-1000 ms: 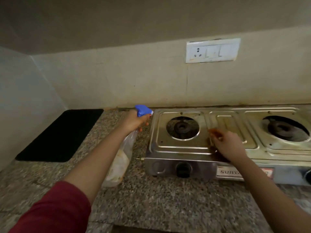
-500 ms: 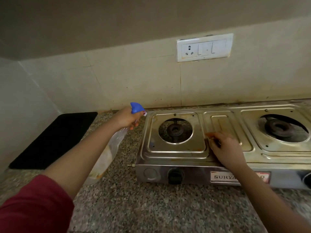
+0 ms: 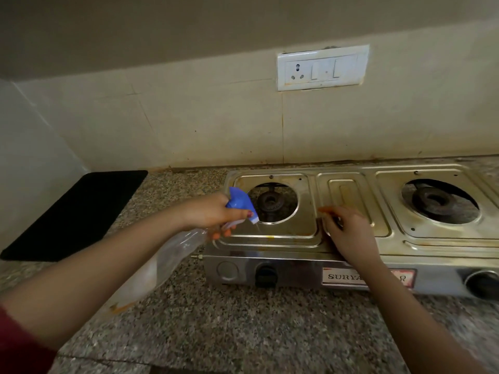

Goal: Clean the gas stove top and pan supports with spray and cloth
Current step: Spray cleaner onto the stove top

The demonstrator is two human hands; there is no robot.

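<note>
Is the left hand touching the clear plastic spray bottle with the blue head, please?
Touching: the head view shows the left hand gripping the spray bottle at its neck.

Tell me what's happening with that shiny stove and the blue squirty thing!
A person is cleaning the steel gas stove. Their left hand grips a clear spray bottle by its blue trigger head, with the nozzle aimed down at the plate around the left burner. Their right hand rests on the stove top between the two burners, fingers curled; whether it holds anything is hard to tell. Brownish stains show on the metal, and no cloth is in sight.
</note>
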